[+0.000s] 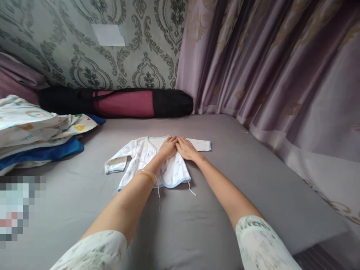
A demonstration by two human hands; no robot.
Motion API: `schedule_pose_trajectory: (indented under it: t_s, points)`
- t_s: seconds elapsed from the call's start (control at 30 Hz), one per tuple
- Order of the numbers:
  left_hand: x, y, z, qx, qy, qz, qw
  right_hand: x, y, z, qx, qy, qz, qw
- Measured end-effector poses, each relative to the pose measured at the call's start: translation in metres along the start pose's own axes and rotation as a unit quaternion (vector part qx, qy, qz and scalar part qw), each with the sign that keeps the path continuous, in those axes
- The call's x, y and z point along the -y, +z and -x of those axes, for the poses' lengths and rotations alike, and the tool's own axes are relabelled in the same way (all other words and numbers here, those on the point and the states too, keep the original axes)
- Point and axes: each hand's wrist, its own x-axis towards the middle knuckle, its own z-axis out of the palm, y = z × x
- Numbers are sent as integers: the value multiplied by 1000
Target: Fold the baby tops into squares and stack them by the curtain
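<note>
A small white baby shirt [140, 151] with pale blue edging and thin tie strings lies spread on the grey sheet, its sleeves out to both sides. My left hand [168, 147] rests flat on the upper right part of its front, near the shoulder. Right beside it, my right hand [185, 149] lies flat over the shoulder and the base of the right sleeve. The two hands touch or nearly touch at the fingertips. Neither hand grips the cloth, as far as I can see. Part of the shirt's front is hidden under my left forearm, which wears a bangle [147, 174].
The grey bed sheet [239, 168] stretches all around. Folded patterned and blue cloths [42, 127] are piled at the left. A long black and maroon bag [123, 103] lies along the wall. Purple curtains [253, 67] hang on the right. A blurred patch covers the lower left.
</note>
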Motion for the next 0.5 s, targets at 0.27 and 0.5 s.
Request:
schedule_pose_trajectory:
  t_s: [0.27,0.5]
  points:
    - [1,2,1,2,-19,-30,999,-14,2,9,26,70,31,997]
    - [-2,-2,1,19,-38,-33,999,-39,-13,29,27,146,85,985]
